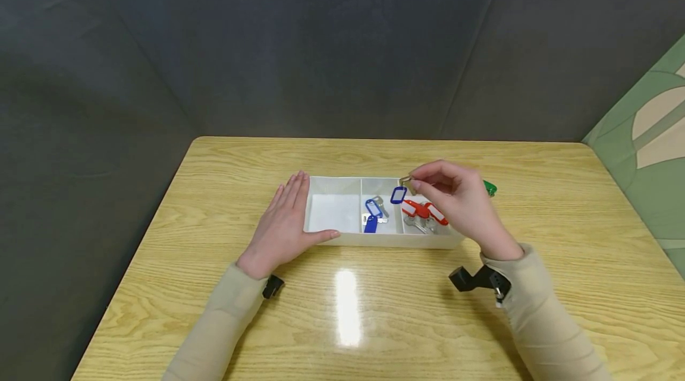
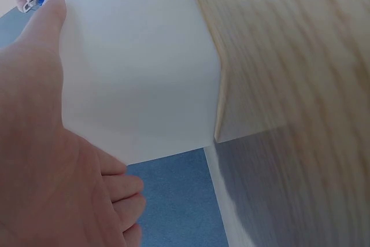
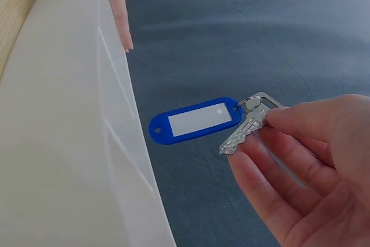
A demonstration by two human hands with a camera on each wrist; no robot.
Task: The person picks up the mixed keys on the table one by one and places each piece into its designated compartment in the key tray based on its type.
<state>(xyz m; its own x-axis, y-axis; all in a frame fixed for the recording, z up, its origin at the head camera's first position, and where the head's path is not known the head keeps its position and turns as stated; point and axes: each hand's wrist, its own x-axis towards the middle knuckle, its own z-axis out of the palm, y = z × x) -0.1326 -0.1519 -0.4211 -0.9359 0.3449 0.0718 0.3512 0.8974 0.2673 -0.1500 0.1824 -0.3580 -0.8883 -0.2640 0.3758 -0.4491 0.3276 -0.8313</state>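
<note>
My left hand (image 1: pixel 280 223) lies with straight fingers along the left end of a white three-compartment tray (image 1: pixel 385 241), its thumb over the front rim. Above the tray, my right hand (image 1: pixel 455 200) pinches a silver key (image 3: pixel 245 125) between thumb and fingers. From the key's ring hangs a blue key tag (image 3: pixel 199 121) with a white label. Two blue key tags (image 1: pixel 371 224) with keys lie in the middle compartment. Red key tags (image 1: pixel 421 210) with keys lie in the right compartment, partly hidden by my right hand.
A green key tag (image 1: pixel 489 188) shows beyond my right hand, mostly hidden by it. The tray stands on a wooden table (image 1: pixel 407 315). A dark cloth partition (image 1: pixel 321 48) rises behind the table, and a green patterned panel (image 1: pixel 658 131) stands at the right.
</note>
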